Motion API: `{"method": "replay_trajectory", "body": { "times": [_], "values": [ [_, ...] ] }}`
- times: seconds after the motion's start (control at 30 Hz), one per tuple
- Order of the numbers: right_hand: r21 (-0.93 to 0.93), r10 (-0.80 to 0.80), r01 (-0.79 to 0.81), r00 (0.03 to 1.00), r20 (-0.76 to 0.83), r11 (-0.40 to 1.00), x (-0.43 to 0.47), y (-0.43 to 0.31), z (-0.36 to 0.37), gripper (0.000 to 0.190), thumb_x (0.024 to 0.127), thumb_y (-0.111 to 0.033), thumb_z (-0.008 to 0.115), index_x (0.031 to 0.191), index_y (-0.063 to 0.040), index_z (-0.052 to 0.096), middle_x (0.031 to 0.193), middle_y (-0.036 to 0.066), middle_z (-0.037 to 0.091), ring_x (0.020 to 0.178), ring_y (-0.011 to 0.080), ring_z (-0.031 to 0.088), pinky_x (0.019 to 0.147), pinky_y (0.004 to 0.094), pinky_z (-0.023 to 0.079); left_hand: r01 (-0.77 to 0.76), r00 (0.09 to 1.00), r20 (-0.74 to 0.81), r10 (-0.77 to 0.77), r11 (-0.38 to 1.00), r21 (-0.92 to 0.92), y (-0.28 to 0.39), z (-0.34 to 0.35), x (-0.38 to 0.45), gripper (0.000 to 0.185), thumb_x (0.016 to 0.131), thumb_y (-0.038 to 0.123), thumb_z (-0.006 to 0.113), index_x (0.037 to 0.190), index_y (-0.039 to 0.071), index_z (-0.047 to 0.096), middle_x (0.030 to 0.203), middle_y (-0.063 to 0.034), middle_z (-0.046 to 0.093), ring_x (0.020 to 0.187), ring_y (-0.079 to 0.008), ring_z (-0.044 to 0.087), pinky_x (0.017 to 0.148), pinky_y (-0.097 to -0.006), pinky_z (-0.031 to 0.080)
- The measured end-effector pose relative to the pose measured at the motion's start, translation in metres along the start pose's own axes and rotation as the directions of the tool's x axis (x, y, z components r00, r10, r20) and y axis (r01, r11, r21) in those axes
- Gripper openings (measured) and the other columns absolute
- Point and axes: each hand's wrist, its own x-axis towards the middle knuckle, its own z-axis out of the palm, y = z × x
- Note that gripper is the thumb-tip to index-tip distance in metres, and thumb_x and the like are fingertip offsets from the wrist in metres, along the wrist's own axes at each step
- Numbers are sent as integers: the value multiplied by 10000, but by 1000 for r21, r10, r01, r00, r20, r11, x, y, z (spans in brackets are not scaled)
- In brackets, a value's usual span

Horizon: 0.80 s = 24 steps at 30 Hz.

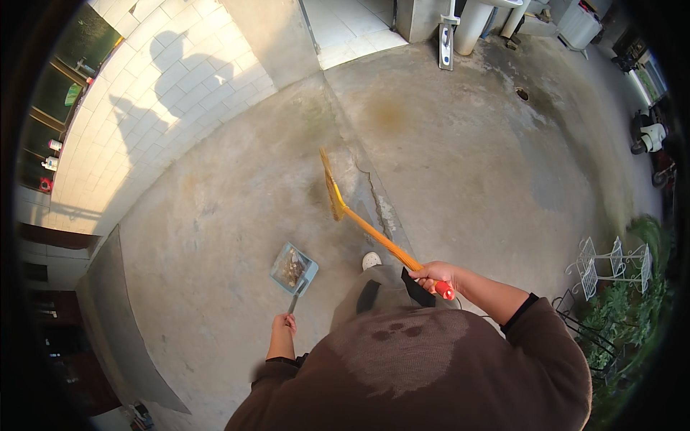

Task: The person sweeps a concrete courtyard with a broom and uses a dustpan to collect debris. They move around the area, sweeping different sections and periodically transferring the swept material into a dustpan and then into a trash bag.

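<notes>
My right hand (434, 277) is closed around the orange handle of a broom (377, 235), near its red end cap. The broom's yellow-brown head points away from me and lies over the concrete floor (259, 178), left of a cracked seam. At lower left, my left hand (284, 325) grips the dark handle of a light-blue dustpan (295, 269). Brown and pale debris lies in the dustpan. One white shoe (371, 261) shows between the two tools.
A white metal plant stand (609, 264) and leafy plants (620, 307) are at right. A flat mop (446, 46) leans by a white pedestal (477, 27) at the top. A drain hole (522, 94) opens in the floor. A tiled wall (178, 81) rises at left.
</notes>
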Motion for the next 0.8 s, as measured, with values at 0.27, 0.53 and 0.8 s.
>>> {"method": "replay_trajectory", "body": {
  "times": [0.27,0.53,0.8],
  "values": [
    [189,212,-251,955,205,949,114,-95,36,169,809,-145,473,685,-75,382,508,-52,367,374,1,352,323,119,327,-14,999,-31,14,1000,9,31,7,1,76,765,85,464,711,34,452,548,-37,495,417,-61,479,320,-121,386],
    [702,4,-106,989,146,705,134,-187,-55,134,790,-111,456,749,-2,389,468,-42,384,353,22,404,332,142,395,1,997,-72,-5,999,-50,30,21,-7,80,766,96,467,711,40,450,544,-34,500,400,-56,468,318,-126,387],
    [355,-135,201,970,-203,913,38,-162,-55,117,786,-74,447,704,-78,364,510,-36,337,363,28,308,319,181,310,55,995,-82,-57,998,-25,55,77,-15,72,768,82,443,735,17,443,548,-41,491,408,-75,479,323,-131,394]
  ]
}}
